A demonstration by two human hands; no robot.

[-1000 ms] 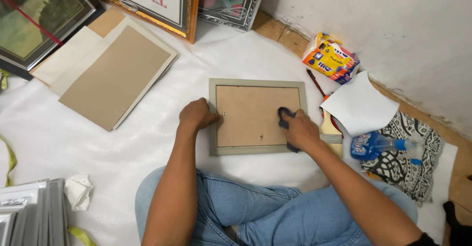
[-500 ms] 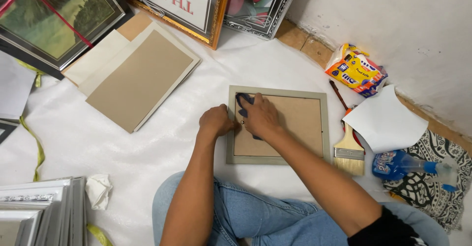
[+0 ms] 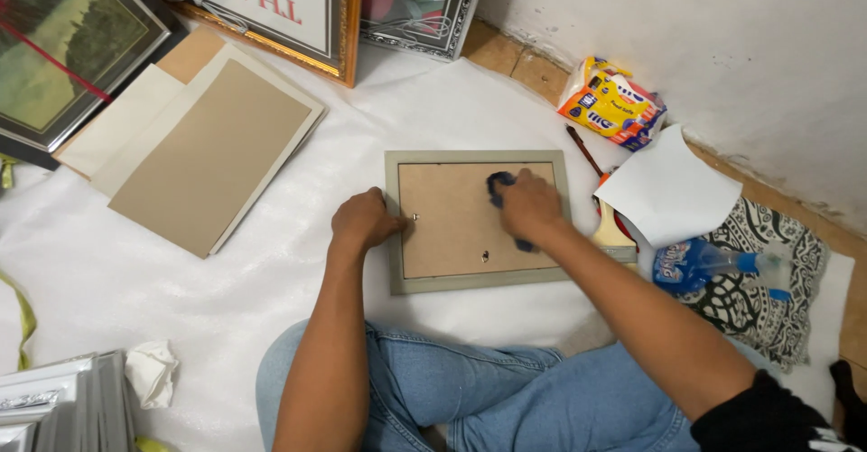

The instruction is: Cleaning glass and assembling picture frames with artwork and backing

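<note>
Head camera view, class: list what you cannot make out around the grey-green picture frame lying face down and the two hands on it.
- Dark blue object under the right hand: mostly covered, kind unclear.
- Left hand on the grey-green picture frame: fingertips curled under, grip hidden.
- Frame's front: faces the white sheet.
- Flat wooden-handled paintbrush: partly under white paper and forearm.
- Silver frames: cut off by the bottom-left edge.

Face down on the floor sheet (image 3: 271, 271), just ahead of the knees: picture frame (image 3: 477, 220). On its left edge, left hand (image 3: 363, 222); on its backing, right hand (image 3: 530, 208) over a cloth (image 3: 499, 186). Left of it, stacked boards (image 3: 209, 154). Right of it, brush (image 3: 611, 231), paper sheet (image 3: 666, 186), spray bottle (image 3: 700, 260).
</note>
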